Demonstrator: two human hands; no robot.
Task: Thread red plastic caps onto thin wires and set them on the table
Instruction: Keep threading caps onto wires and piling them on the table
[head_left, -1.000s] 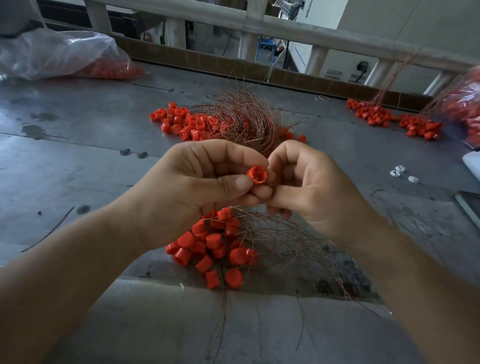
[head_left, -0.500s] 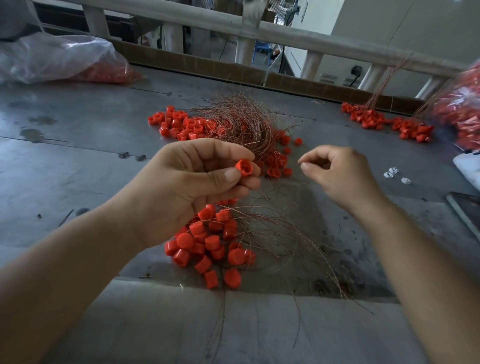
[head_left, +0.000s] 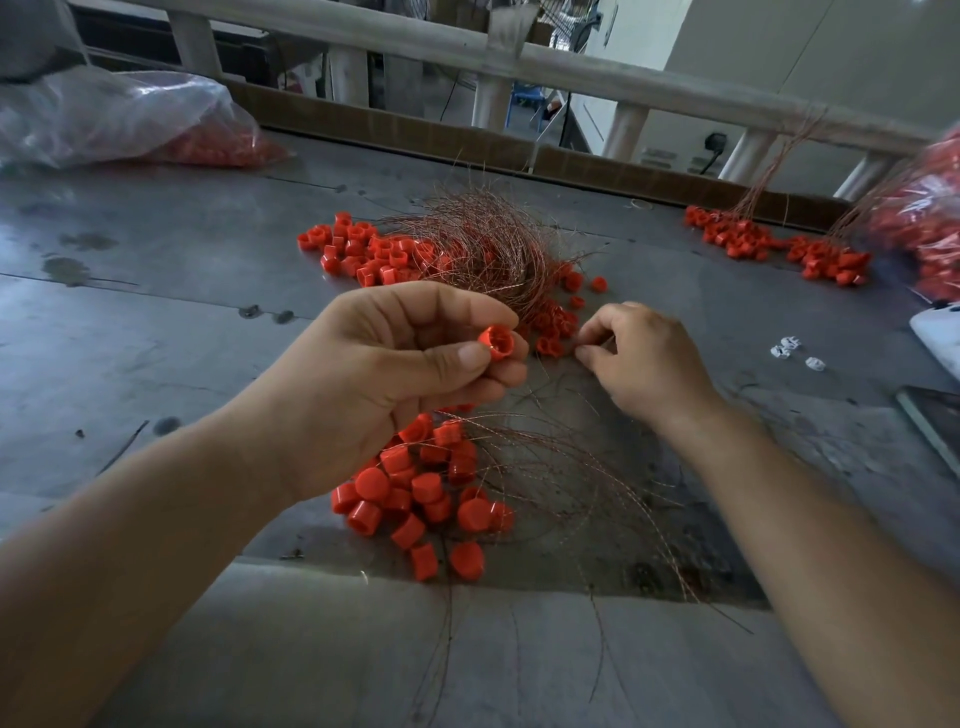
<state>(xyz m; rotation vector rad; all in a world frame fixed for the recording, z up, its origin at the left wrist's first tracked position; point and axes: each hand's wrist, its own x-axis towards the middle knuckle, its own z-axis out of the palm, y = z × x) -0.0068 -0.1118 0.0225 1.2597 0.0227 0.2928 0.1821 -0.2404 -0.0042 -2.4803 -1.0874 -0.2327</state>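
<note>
The right hand (head_left: 644, 358) is breaking away from the red cap (head_left: 497, 343) in the left hand (head_left: 384, 384), dropping toward the table (head_left: 182, 338), fingertips (head_left: 584, 354) pinching in by the wire tangle (head_left: 488, 244). Whether they've caught a strand, can't tell.

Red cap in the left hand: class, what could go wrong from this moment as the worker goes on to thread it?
1. The left hand pinches the red cap only between thumb and fingertips. It might slip and drop into the cap pile below.
2. The right hand picks at the edge of the wire tangle. Pulling one strand could drag out several and snarl them.
</note>
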